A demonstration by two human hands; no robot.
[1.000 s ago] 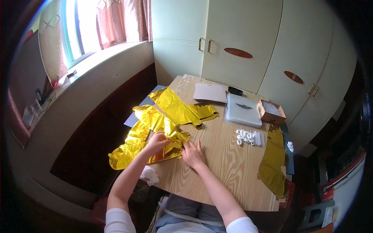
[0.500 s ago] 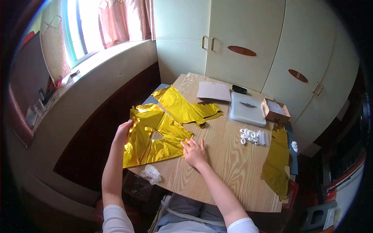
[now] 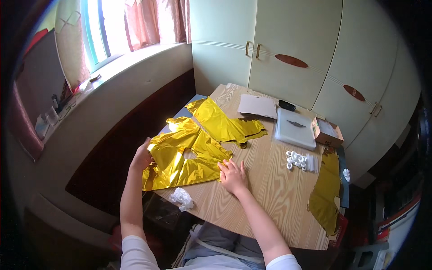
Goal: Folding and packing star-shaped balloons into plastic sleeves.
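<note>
"What has the left hand (image 3: 142, 155) got?"

"The left edge of a gold foil piece (image 3: 173, 159) with a hole in it. The hand looks clasped on that edge, though I can't see most of the fingers. The foil stretches rightward from there, creased, as far as the other hand."

"And that white bundle?"

"Crumpled white wrapping (image 3: 182, 199), to the right of the left hand and closer to the person, at the near edge of the wooden surface (image 3: 265, 193). Farther out than both hands, roughly between them, lies a second gold foil piece (image 3: 216, 120), just beside the first."

"How about the right hand (image 3: 234, 177)?"

"It isn't clasping anything: palm down, fingers spread, fingertips resting on the right end of the first foil piece."

"What lies beyond it?"

"Pale sheets (image 3: 257, 106), then a small black case (image 3: 286, 105) and a clear plastic box (image 3: 294, 131), all farther out and to that hand's right. White rings (image 3: 295, 159) and thin, pale tubes (image 3: 312, 163) lie to its right, slightly farther out. A dull gold foil strip (image 3: 324, 193) is well to its right, along the far-right edge, and behind that stands a cardboard box (image 3: 327, 138)."
</note>
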